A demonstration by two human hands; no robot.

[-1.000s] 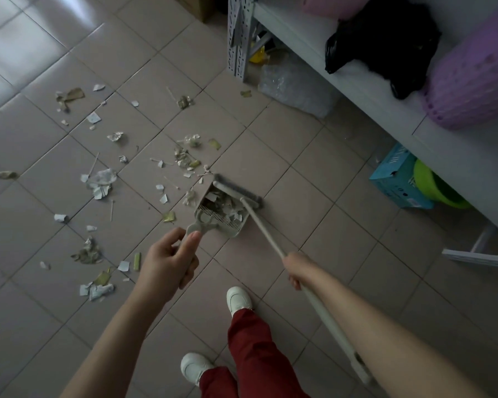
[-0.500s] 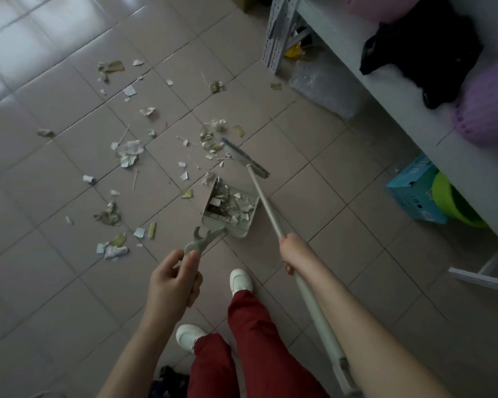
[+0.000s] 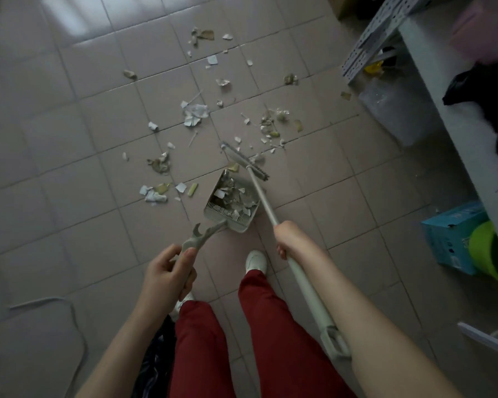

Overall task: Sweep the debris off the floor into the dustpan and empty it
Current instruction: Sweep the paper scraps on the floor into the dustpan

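Debris: paper scraps, leaf bits strewn over tiled floor, part already in dustpan. Left hand grips dustpan handle, mouth facing litter. Right hand clasps broom, head just beyond mouth, for inward pull.

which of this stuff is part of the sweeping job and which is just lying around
Part of the job: broom, dustpan, scattered debris, left hand gripping the dustpan handle, right hand gripping the broom pole.

Just lying about: blue box, green bucket, black bag on the shelf, clear plastic under it.
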